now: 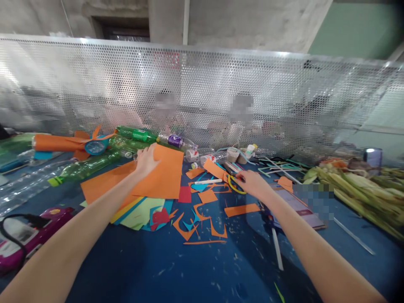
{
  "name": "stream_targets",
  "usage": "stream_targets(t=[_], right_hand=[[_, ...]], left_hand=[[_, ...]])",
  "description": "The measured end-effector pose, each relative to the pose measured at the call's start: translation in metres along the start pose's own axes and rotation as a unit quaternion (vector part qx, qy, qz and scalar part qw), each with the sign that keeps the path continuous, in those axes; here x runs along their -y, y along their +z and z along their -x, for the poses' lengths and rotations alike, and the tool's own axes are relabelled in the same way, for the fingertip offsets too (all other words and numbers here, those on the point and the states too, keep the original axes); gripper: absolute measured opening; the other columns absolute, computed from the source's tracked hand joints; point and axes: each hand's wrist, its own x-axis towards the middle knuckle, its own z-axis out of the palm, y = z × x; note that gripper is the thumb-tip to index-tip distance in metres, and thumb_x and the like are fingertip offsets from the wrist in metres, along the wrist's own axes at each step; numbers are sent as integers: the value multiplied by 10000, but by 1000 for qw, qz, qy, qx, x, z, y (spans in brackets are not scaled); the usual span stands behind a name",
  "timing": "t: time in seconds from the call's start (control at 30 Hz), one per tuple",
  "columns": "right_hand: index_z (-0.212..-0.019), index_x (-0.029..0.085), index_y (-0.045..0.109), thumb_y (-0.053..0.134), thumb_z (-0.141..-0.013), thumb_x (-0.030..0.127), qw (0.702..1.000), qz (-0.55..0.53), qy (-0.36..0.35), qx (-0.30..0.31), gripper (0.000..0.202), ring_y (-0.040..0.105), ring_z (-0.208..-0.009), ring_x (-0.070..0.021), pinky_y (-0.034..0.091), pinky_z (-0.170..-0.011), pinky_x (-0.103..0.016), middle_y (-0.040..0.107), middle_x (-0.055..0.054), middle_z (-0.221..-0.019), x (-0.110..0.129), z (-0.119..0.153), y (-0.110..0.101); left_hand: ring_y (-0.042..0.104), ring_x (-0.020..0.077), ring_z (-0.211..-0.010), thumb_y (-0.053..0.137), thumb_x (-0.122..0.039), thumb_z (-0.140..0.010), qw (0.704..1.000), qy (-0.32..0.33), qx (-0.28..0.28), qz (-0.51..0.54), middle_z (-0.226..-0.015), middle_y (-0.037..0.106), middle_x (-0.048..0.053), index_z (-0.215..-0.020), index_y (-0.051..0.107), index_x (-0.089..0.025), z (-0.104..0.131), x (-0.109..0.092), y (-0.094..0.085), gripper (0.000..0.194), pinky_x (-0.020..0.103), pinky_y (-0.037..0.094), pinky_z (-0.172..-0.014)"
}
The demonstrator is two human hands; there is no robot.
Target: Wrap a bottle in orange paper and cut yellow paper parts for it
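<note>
My left hand (147, 162) rests on the upper part of an orange sheet (166, 176), its fingers spread over the paper. Another orange sheet lies partly beneath it, above a fan of yellow, blue and light green paper (142, 212). On the right, the fingers of my right hand (251, 182) are closed at the yellow-handled scissors (235, 185), whose blades are hard to make out among orange scraps. A white pen (208, 182) lies left of the scissors. Cut orange pieces (184, 229) and a red square (184, 194) lie between and below my hands.
Green bottles (91, 166) and clear bottles (34, 181) lie at the left, near an orange paper rocket shape (57, 143) and a purple device (38, 235). Corn husks (356, 189) and a tablet-like object (296, 208) are at the right. A perforated metal screen (202, 92) stands behind.
</note>
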Motion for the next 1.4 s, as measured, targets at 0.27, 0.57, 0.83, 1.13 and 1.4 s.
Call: stream_targets(t=[0.27, 0.57, 0.83, 1.13, 1.4], right_hand=[[-928, 191, 607, 522, -802, 272, 986, -143, -76, -35, 173, 621, -860, -182, 453, -761, -284, 669, -55, -918, 28, 3, 2], [-1284, 194, 386, 449, -844, 439, 888, -458, -26, 39, 507, 590, -1018, -199, 469, -859, -325, 584, -102, -1173, 66, 21, -17], [-1120, 196, 500, 559, -763, 339, 880, -462, -6, 111, 389, 632, -883, -209, 491, -758, -323, 661, -51, -967, 59, 19, -1], [-1095, 171, 537, 531, -652, 130, 943, -300, 20, 141, 445, 489, -437, -106, 329, -424, -208, 562, 51, -588, 21, 7, 13], [-1062, 168, 538, 590, -682, 313, 961, -252, 2, 115, 410, 537, -507, -145, 371, -480, -234, 586, 30, -595, 24, 7, 17]], left_hand=[[572, 287, -1007, 670, -200, -605, 862, -114, 61, 490, -979, 661, 67, -1117, 564, -172, -8, -20, -23, 524, 419, 419, -897], [636, 230, -930, 642, -206, -682, 740, -138, 149, 641, -1042, 668, 90, -960, 624, -146, 9, -71, -29, 285, 343, 533, -781], [642, 267, -903, 671, -372, -673, 796, -53, 263, 543, -1023, 675, 121, -1015, 640, -138, 53, -97, 7, 416, 345, 524, -732], [480, 295, -1107, 559, -454, -719, 975, -41, 77, 207, -1103, 586, 110, -1038, 610, -190, 10, -41, -5, 417, 375, 350, -944], [313, 465, -1179, 739, -411, -493, 992, -108, 72, -5, -1254, 433, 193, -1266, 436, -244, 2, 24, -18, 847, 578, 218, -934]])
